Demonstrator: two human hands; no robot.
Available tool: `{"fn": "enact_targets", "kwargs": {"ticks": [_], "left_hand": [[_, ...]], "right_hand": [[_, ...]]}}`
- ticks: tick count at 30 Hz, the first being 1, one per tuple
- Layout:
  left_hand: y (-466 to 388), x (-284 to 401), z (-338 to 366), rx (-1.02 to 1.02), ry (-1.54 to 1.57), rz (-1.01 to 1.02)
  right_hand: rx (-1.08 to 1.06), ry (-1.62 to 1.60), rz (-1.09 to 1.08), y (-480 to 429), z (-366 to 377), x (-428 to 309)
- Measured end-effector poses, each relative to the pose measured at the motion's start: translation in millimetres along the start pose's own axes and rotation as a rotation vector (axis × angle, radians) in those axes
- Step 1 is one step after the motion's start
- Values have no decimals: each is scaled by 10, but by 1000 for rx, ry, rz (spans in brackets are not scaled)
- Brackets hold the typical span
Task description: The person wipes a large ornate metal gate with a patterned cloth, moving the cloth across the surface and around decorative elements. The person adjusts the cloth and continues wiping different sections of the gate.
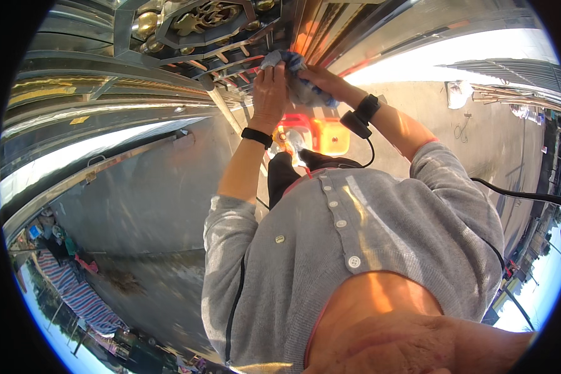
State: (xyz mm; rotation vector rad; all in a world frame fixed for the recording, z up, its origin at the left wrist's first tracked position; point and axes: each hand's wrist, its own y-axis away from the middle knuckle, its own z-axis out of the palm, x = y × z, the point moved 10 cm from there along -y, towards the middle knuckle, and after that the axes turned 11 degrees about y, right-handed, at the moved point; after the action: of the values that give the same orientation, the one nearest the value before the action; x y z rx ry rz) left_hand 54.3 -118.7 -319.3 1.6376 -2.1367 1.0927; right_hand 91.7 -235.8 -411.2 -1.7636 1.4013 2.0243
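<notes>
Ahead of me rises a large polished metal door or gate panel [135, 63] with gold-coloured ornaments and rows of bars. My left hand [269, 93] holds the left part of a blue, white and grey cloth [304, 93], fingers bent over it near the bars. From the other side, my right hand [325, 82] grips the cloth's upper right edge. The cloth hangs bunched between both hands, close to the panel; whether it touches the metal is unclear. Some fingertips are hidden in the folds.
Below the hands, a red plastic item [297, 120] and an orange plastic item [331, 136] are near my feet on concrete ground. A pale pole [226, 112] stands left of them. A white bag [459, 95] and long poles [509, 96] lie at the right; a striped sheet [75, 290] is at lower left.
</notes>
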Motion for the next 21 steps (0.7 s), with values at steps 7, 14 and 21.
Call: {"fn": "enact_targets", "kwargs": {"ticks": [7,14,21], "left_hand": [[-38,-261,-224,84,5,-63],[178,-428,-438,137,-178,-76],[178,-557,-571,155,-137,-180]], "right_hand": [[24,-163,-88,-200,215,-289],[-76,7,-80,-402,518,-260],[-180,-43,57,-501,699,-383]]}}
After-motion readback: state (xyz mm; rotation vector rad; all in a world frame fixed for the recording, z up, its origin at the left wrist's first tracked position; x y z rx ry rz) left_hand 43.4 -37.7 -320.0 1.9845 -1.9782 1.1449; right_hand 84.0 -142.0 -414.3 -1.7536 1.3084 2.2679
